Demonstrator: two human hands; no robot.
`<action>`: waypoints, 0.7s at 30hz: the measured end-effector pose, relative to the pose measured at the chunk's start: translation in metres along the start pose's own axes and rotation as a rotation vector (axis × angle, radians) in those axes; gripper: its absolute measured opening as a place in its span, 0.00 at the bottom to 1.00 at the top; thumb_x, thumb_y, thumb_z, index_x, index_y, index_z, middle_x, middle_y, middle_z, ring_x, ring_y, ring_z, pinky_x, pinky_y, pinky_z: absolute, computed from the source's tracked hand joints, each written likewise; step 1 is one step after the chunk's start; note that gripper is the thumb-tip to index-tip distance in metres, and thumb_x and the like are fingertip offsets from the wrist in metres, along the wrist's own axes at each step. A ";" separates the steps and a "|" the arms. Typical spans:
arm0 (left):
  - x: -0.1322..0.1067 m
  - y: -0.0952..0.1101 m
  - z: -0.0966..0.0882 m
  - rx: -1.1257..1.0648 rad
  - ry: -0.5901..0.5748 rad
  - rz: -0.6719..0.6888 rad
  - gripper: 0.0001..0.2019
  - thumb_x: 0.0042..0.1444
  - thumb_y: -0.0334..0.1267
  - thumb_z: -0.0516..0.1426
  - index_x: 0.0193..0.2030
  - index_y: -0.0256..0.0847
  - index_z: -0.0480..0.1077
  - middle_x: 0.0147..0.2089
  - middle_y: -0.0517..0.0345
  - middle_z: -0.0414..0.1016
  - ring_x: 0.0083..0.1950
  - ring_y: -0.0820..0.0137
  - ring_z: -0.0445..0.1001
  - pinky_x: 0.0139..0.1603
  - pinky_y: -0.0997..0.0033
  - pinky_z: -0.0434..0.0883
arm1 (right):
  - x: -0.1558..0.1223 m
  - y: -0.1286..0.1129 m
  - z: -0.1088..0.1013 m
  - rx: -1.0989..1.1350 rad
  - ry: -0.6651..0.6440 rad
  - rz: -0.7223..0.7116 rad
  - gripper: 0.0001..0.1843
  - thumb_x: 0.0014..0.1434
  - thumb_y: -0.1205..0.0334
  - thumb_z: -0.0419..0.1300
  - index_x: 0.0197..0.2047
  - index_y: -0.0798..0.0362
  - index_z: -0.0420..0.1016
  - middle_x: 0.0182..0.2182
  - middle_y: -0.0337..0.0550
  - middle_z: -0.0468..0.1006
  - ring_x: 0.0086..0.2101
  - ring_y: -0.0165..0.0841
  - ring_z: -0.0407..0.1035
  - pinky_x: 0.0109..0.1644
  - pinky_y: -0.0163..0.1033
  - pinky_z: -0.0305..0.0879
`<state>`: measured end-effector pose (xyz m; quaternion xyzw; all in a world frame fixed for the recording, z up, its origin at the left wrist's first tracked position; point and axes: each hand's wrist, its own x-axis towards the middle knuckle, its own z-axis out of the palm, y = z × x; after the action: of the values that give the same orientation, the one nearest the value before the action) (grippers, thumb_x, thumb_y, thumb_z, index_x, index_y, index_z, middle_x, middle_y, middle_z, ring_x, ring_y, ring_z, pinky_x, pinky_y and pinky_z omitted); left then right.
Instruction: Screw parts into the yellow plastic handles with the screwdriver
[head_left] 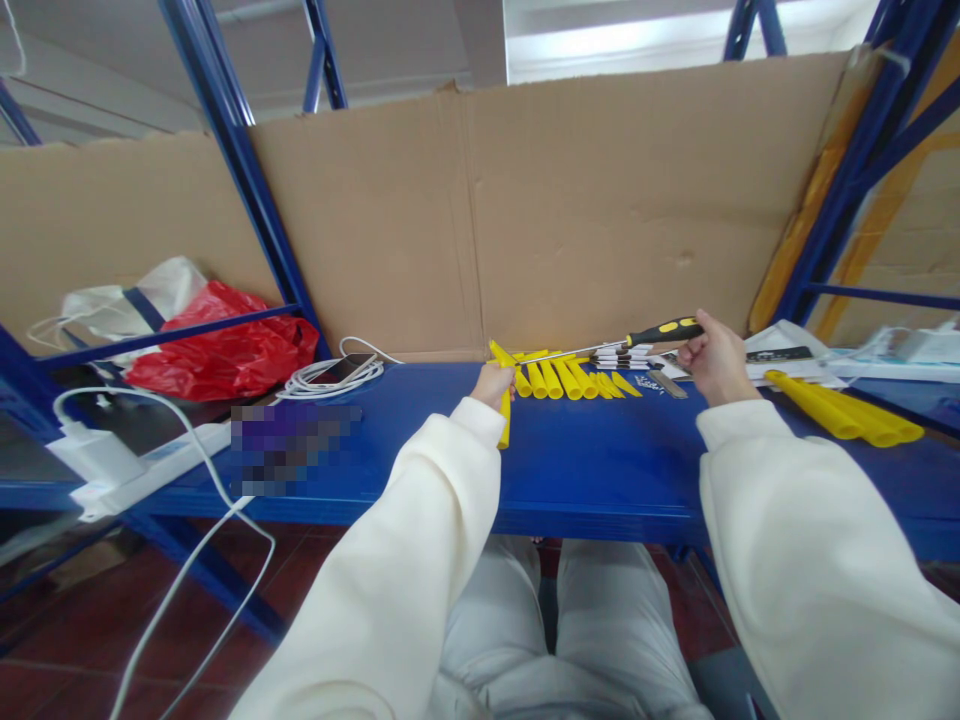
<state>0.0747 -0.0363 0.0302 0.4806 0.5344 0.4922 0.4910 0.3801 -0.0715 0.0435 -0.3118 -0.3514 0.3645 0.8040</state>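
Note:
My left hand (493,385) is closed around a yellow tube (505,425), whose ends stick out above and below the fingers. In my right hand (716,357) is a screwdriver with a black and yellow handle (664,331), gripped by the handle's end. Its thin metal shaft (574,350) points left, and the tip reaches the upper part of the held tube; whether it goes inside, I cannot tell. Between my hands, several yellow tubes (553,380) lie in a row, with smaller pointed yellow pieces (624,384) at their right.
White-and-black striped pieces (621,357) and a flat metal strip (667,384) lie near the right hand. More yellow tubes (840,410) rest at right. Cardboard (600,210) backs the blue shelf (600,460). At left are a red bag (225,340), coiled white cable (330,378) and power strip (161,465).

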 end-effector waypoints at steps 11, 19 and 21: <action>-0.002 0.000 0.001 -0.007 0.012 -0.001 0.10 0.56 0.19 0.58 0.31 0.39 0.67 0.15 0.70 0.58 0.16 0.78 0.57 0.20 0.77 0.55 | -0.016 -0.010 0.020 -0.100 0.181 0.063 0.19 0.74 0.69 0.50 0.29 0.49 0.63 0.16 0.33 0.65 0.14 0.25 0.56 0.14 0.27 0.55; -0.001 0.000 0.001 -0.001 0.011 0.000 0.12 0.57 0.18 0.56 0.30 0.40 0.66 0.15 0.70 0.58 0.16 0.78 0.57 0.21 0.76 0.56 | -0.009 -0.006 0.013 -0.060 0.225 0.064 0.19 0.69 0.63 0.63 0.28 0.49 0.59 0.16 0.29 0.61 0.16 0.24 0.52 0.15 0.26 0.51; 0.000 0.000 0.001 0.003 0.004 0.000 0.12 0.56 0.18 0.56 0.30 0.40 0.66 0.15 0.70 0.58 0.17 0.77 0.57 0.22 0.76 0.56 | -0.005 -0.005 0.011 -0.048 0.237 0.073 0.19 0.69 0.65 0.60 0.27 0.49 0.59 0.16 0.29 0.61 0.15 0.24 0.52 0.14 0.27 0.51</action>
<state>0.0753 -0.0366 0.0302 0.4805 0.5363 0.4923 0.4891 0.3706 -0.0758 0.0515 -0.3843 -0.2511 0.3457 0.8184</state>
